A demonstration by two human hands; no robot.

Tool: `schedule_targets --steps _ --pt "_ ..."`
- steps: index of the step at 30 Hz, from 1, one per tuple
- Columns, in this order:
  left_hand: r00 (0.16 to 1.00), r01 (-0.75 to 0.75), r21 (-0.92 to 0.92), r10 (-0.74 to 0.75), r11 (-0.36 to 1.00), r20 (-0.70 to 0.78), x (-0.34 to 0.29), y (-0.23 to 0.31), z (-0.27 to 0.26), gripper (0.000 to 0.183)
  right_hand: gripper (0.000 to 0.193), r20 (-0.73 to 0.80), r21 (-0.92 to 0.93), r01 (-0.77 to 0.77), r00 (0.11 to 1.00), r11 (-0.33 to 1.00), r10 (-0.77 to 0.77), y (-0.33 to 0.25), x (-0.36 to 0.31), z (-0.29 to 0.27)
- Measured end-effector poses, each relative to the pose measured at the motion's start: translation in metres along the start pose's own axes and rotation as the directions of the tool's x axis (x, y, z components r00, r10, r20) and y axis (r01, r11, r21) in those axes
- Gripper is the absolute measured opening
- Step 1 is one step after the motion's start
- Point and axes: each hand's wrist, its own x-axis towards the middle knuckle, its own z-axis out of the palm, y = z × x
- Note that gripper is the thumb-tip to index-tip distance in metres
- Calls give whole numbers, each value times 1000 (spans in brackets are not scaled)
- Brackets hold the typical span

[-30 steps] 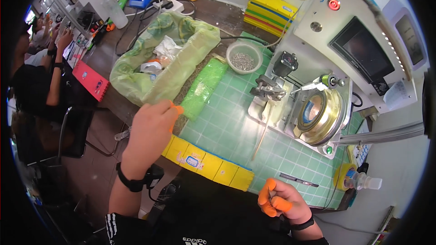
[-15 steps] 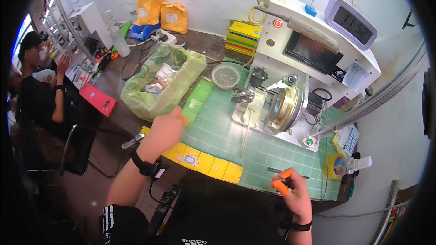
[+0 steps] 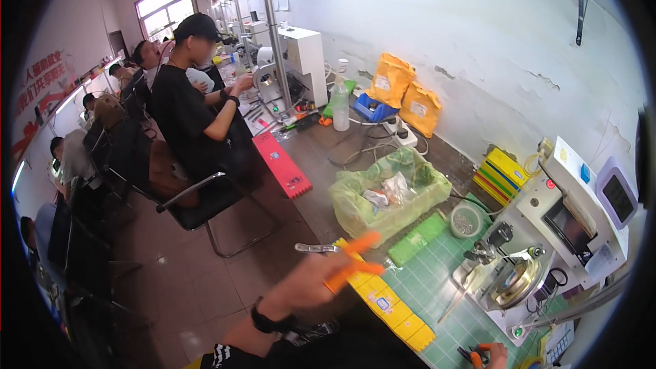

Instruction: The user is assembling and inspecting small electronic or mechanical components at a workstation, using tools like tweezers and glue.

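Note:
My left hand [image 3: 305, 284] is raised at the table's near edge, its orange finger sleeves spread apart and nothing visible between them. Just beyond it are a curved silver metal piece [image 3: 316, 248] and a yellow segmented strip tray [image 3: 393, 308]. My right hand [image 3: 497, 355], partly cut off by the lower edge, is closed around a slim dark tool [image 3: 467, 353], whose exact kind I cannot make out. Orange sleeves cover its fingers too. Up from that hand stands a white bench machine with a brass-coloured wheel [image 3: 515, 283]. A thin stick [image 3: 452, 306] juts from its front.
Beyond the left hand are a bin lined with a green bag [image 3: 342, 205], a green packet [image 3: 418, 240] and a bowl of small parts [image 3: 466, 221]. A red strip tray [image 3: 281, 165] lies farther left. A co-worker [image 3: 188, 102] sits there beside a black chair [image 3: 198, 215].
The view has swung left, showing more of the room and co-workers. My left hand has left the green packet's end, its fingers now spread. My right hand sits lower in the picture.

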Motion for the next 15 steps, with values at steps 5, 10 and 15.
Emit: schedule_targets --steps 5,10,15 --pt "887 -11 -365 177 931 426 10 0 107 71 30 62 346 107 989 932 -137 -94 13 -10" --pt "789 -15 -421 270 907 552 21 34 133 61 42 91 225 236 961 945 -261 -94 2 17" --pt "781 -145 -337 317 930 538 6 29 137 73 38 89 203 281 949 938 -303 -79 6 32"
